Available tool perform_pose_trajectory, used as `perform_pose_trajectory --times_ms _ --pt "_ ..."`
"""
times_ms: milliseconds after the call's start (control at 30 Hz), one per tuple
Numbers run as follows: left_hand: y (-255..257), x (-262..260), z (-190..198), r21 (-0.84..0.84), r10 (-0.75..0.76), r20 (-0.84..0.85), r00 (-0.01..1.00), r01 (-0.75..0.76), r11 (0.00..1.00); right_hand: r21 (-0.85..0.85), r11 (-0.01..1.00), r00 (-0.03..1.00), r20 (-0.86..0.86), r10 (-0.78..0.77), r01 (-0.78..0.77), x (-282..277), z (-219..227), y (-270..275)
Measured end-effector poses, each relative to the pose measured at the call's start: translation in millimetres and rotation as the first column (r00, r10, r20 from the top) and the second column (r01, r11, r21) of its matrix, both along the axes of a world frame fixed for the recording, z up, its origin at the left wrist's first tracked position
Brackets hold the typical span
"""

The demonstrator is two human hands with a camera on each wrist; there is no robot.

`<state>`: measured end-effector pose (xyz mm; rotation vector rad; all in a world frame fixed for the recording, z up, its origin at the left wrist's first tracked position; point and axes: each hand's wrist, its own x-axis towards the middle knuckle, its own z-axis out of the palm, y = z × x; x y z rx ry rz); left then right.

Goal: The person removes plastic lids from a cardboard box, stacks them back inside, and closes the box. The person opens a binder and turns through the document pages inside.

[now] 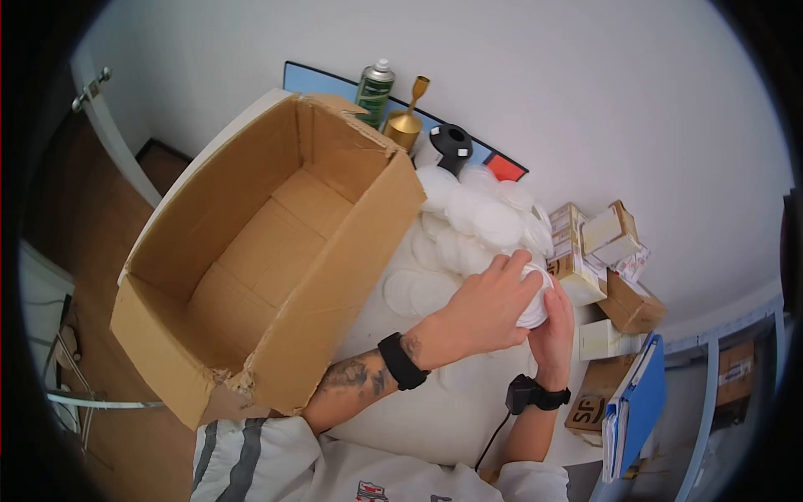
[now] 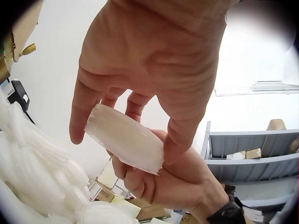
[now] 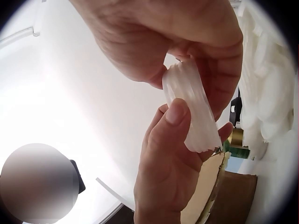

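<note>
Both hands hold one stack of thin white translucent round discs (image 2: 126, 137) above a white table. My left hand (image 1: 489, 305) grips it from above, fingers over one side and thumb at the other in the left wrist view. The right hand (image 1: 554, 330) cups the stack from the right and below, its fingers curled round it in the right wrist view. In that view the left thumb (image 3: 175, 114) presses on the layered edges of the stack. Just beyond the hands, a large loose pile of similar white discs (image 1: 485, 217) covers the tabletop.
An open cardboard box (image 1: 276, 226) with bare inside stands left of the pile. Behind it are a green spray can (image 1: 374, 92), a gold candlestick (image 1: 406, 117) and a black-and-white device (image 1: 447, 146). Small boxes (image 1: 611, 230) and a blue folder (image 1: 640, 410) lie to the right.
</note>
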<state>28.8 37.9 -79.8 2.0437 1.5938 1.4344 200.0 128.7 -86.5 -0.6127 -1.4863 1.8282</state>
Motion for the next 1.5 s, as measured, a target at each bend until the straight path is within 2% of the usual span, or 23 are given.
perform_pose_trajectory --times_ms 133,200,267,333,400,433,467,533,600,667,733,833,867,933,967,1033,1067,1133,1167,1233,1367,1433,1500 --pt "-1 -10 -8 -0.075 0.079 0.023 0.997 -0.077 0.994 0.05 0.999 0.984 0.175 -0.011 0.003 9 8 19" --pt "1 -17 -10 -0.119 0.117 0.152 0.981 -0.099 0.988 0.238 0.962 0.966 0.183 -0.18 0.134 15 33 37" --pt "5 -24 -15 -0.171 0.211 0.154 0.965 -0.184 0.968 0.381 0.873 0.933 0.065 -0.354 0.305 3 77 42" --pt "12 -26 -27 -0.311 0.165 -0.007 0.986 -0.159 0.937 0.465 0.86 0.969 0.02 -0.248 0.21 -38 123 29" --pt "15 -14 -36 -0.315 0.104 -0.081 0.991 -0.124 0.941 0.568 0.823 0.982 0.138 -0.128 0.028 -115 149 -20" --pt "17 -1 -42 -0.307 0.024 -0.152 0.988 -0.07 0.949 0.568 0.802 0.964 0.266 0.031 -0.182 -154 154 -43" --pt "19 20 -54 -0.209 0.119 -0.109 0.987 -0.14 0.968 0.546 0.745 0.904 0.388 0.181 -0.383 -190 154 -64" --pt "10 5 -65 -0.227 0.133 -0.126 0.983 -0.159 0.961 0.371 0.649 0.703 0.605 0.374 -0.664 -255 144 -102" --pt "6 -19 -78 -0.238 0.161 -0.145 0.976 -0.192 0.952 0.366 0.388 0.489 0.822 0.292 -0.846 -313 112 -122" --pt "0 -38 -83 -0.249 0.188 -0.153 0.97 -0.222 0.943 0.299 0.142 0.322 0.928 0.188 -0.944 -352 81 -142" --pt "-6 -52 -88 -0.256 0.213 -0.147 0.966 -0.246 0.935 0.105 -0.001 0.103 0.981 0.161 -0.994 -382 60 -164" --pt "-12 -58 -92 -0.263 0.237 -0.112 0.965 -0.258 0.929 -0.054 0.054 -0.044 0.986 0.161 -0.997 -400 52 -184" --pt "-13 -58 -93 -0.262 0.238 -0.104 0.966 -0.257 0.93 -0.06 0.054 -0.051 0.986 0.157 -0.997 -400 53 -182" --pt "-15 -55 -92 -0.258 0.229 -0.084 0.97 -0.243 0.935 0.097 -0.066 0.09 0.99 0.105 -0.993 -394 63 -165" --pt "-15 -53 -90 -0.255 0.223 -0.074 0.972 -0.235 0.938 0.088 -0.059 0.082 0.992 0.098 -0.994 -386 72 -156" --pt "-14 -51 -87 -0.246 0.22 -0.062 0.974 -0.228 0.942 0.203 0.007 0.202 0.971 0.128 -0.979 -373 91 -142" --pt "-12 -52 -86 -0.243 0.22 -0.062 0.973 -0.229 0.943 0.204 0.007 0.203 0.971 0.123 -0.979 -373 93 -140" --pt "-11 -49 -85 -0.243 0.199 -0.072 0.977 -0.211 0.947 -0.031 -0.051 -0.027 0.997 -0.069 -0.998 -367 96 -133" --pt "-11 -44 -87 -0.247 0.18 -0.08 0.98 -0.195 0.949 -0.023 -0.031 -0.021 0.998 -0.064 -0.999 -365 95 -137" --pt "-13 -38 -93 -0.263 0.147 -0.098 0.984 -0.168 0.95 -0.253 -0.152 -0.202 0.935 -0.29 -0.955 -371 87 -158" --pt "-24 -35 -106 -0.307 0.107 -0.121 0.987 -0.14 0.941 -0.306 -0.111 -0.286 0.944 -0.162 -0.946 -392 50 -179" --pt "-31 -40 -110 -0.321 0.104 -0.13 0.986 -0.141 0.937 -0.271 0.138 -0.279 0.959 -0.04 -0.953 -403 47 -196" --pt "-36 -46 -111 -0.328 0.113 -0.125 0.986 -0.149 0.933 -0.265 0.173 -0.274 0.961 -0.028 -0.949 -407 39 -202"
